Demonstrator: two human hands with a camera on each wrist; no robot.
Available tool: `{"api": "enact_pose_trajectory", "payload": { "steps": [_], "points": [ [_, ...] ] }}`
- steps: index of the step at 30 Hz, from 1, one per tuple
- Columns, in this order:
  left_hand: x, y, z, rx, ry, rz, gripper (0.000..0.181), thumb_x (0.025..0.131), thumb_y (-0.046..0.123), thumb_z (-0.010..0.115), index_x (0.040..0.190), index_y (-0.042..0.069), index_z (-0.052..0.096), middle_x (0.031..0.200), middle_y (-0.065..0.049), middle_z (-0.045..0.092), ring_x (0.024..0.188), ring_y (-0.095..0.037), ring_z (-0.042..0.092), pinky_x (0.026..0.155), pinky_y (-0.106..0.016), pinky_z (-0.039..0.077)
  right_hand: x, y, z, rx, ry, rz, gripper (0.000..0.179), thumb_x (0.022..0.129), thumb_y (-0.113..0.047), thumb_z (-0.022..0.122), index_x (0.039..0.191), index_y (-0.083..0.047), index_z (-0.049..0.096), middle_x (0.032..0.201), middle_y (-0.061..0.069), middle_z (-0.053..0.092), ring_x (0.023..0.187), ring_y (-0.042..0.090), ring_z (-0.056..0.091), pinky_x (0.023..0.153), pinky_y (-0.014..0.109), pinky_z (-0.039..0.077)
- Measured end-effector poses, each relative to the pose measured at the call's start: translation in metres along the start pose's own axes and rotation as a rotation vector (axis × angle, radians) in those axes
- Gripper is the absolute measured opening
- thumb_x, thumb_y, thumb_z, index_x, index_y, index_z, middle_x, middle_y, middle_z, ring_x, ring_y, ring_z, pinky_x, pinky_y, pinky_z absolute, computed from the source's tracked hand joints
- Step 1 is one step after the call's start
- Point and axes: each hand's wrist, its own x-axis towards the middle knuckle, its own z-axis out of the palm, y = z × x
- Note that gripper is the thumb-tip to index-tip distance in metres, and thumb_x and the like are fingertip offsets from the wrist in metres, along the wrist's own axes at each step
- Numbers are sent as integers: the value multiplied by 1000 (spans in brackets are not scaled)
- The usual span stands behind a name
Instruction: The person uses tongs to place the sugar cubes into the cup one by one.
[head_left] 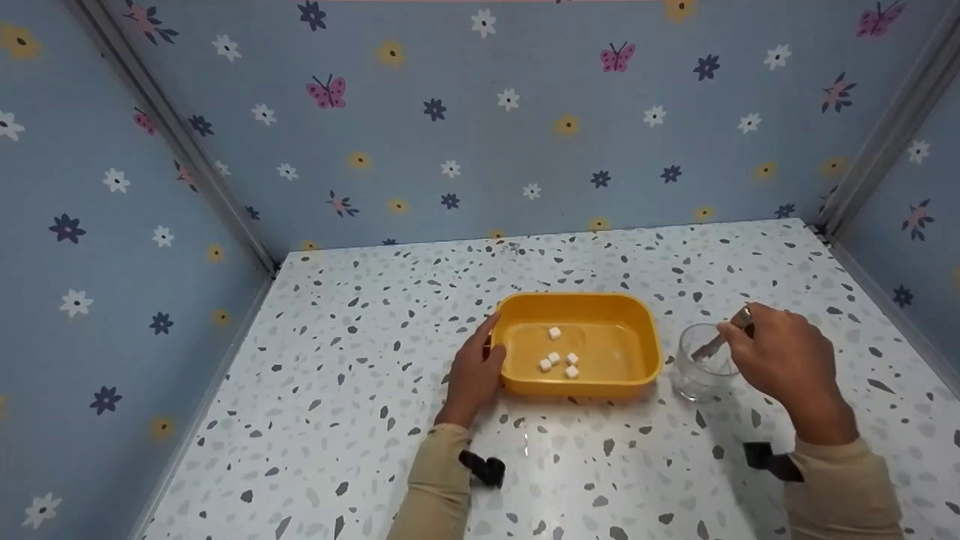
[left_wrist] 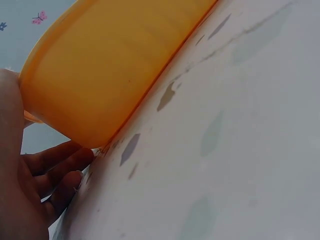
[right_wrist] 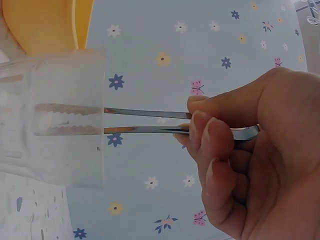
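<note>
A yellow plastic tub [head_left: 577, 388] holds several small white cubes [head_left: 572, 359] that look like sugar cubes. At the tub's left end my left hand [head_left: 476, 371] grips the rim with thumb and forefinger. The left wrist view has the tub's outer wall [left_wrist: 100, 75] beside that hand's loosely bent lower fingers. To the right of the tub, a clear drinking glass [head_left: 694, 388] stands upright. My right hand [head_left: 791, 356] pinches small metal tongs [right_wrist: 150, 129]. Their serrated tips [right_wrist: 75, 131] are down inside the glass, slightly apart. I make out no cube between them.
Everything stands on a white speckled tabletop [head_left: 360, 360]. Blue flowered panels [head_left: 480, 135] rise behind it and at both sides, with metal strips [head_left: 180, 142] along the corners.
</note>
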Motion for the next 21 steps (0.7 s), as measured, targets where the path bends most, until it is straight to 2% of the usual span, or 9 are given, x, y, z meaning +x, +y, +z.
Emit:
{"api": "enact_pose_trajectory", "payload": {
  "steps": [5, 11, 21],
  "points": [
    [0, 0, 0, -6, -6, -8, 55, 99, 26, 50, 153, 37, 42, 137, -1, 57, 104, -17, 55, 92, -38, 45, 1, 1, 1, -4, 1, 0, 24, 98, -25, 61, 90, -3, 63, 68, 6, 55, 58, 23, 49, 48, 36, 34],
    [0, 0, 0, -4, -8, 11, 55, 100, 25, 50, 153, 35, 42, 135, -2, 58, 101, -17, 56, 89, -38, 47, 1, 1, 2, -15, -2, 10, 25, 98, -26, 61, 89, -2, 62, 67, 6, 54, 58, 23, 48, 48, 37, 34],
    [0, -1, 0, 4, -7, 21, 55, 100, 26, 50, 153, 35, 42, 139, -1, 57, 107, -18, 55, 97, -40, 44, 1, 1, 1, -17, -22, 21, 25, 98, -26, 61, 87, -4, 60, 68, 6, 54, 59, 24, 49, 49, 37, 33]
  ]
}}
